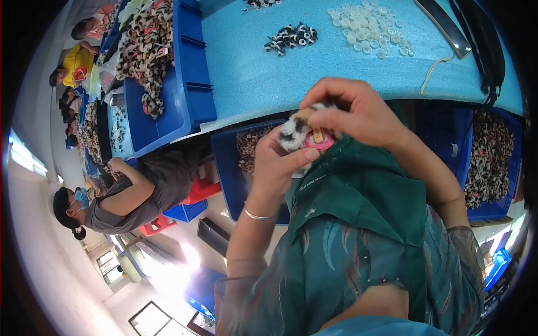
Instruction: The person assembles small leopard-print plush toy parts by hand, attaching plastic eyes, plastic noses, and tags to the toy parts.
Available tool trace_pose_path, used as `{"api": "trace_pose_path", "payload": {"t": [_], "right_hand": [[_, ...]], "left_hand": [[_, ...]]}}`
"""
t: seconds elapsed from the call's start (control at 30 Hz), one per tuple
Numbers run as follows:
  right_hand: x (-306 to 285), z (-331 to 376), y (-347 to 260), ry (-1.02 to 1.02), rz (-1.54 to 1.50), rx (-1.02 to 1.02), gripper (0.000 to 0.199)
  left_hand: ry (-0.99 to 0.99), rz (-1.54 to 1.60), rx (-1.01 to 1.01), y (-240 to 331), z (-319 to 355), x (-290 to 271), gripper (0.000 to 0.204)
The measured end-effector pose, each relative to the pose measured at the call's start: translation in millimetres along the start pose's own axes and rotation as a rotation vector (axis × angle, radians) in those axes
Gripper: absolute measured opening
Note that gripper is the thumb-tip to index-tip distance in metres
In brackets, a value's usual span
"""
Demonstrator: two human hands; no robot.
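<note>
A small plush toy (292,133) with white, black and tan fur is held over my lap at the table's front edge. It has a pink band (320,143) with a yellowish tag (318,135). My left hand (272,162) grips the toy from the left, thumb pressed near the pink band. Bent over its upper right side, my right hand (358,115) has thumb and fingers closed on the fur; whatever else its fingertips pinch is hidden. Beyond, on the blue tabletop (241,73), lie black-and-white ring-shaped parts (291,39) and translucent round caps (370,28).
A blue crate (193,84) of plush pieces stands on the table at left. Under the table are a blue bin (224,162) and another filled bin (487,162). A dark flat device (445,28), black pouch (476,45) and pale cord (434,73) lie at right. A masked co-worker (129,190) sits left.
</note>
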State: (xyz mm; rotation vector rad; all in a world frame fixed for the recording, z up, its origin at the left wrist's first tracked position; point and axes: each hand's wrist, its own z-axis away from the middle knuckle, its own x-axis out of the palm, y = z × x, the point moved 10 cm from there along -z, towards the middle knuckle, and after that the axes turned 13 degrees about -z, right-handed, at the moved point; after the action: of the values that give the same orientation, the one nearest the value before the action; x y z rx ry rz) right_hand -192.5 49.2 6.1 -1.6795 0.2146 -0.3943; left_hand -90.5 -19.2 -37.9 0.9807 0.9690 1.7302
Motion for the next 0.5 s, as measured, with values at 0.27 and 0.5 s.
{"api": "trace_pose_path", "payload": {"t": [0.27,0.5], "right_hand": [[-10.0,19.3,35.2,0.222,-0.312,0.122,0.014],[-4.8,19.4,4.4,0.238,0.320,-0.155,0.013]], "left_hand": [[0.141,0.286,0.060,-11.0,-9.9,6.8,0.046],[0.237,0.235,0.000,-34.2,-18.3,-6.5,0.031]]}}
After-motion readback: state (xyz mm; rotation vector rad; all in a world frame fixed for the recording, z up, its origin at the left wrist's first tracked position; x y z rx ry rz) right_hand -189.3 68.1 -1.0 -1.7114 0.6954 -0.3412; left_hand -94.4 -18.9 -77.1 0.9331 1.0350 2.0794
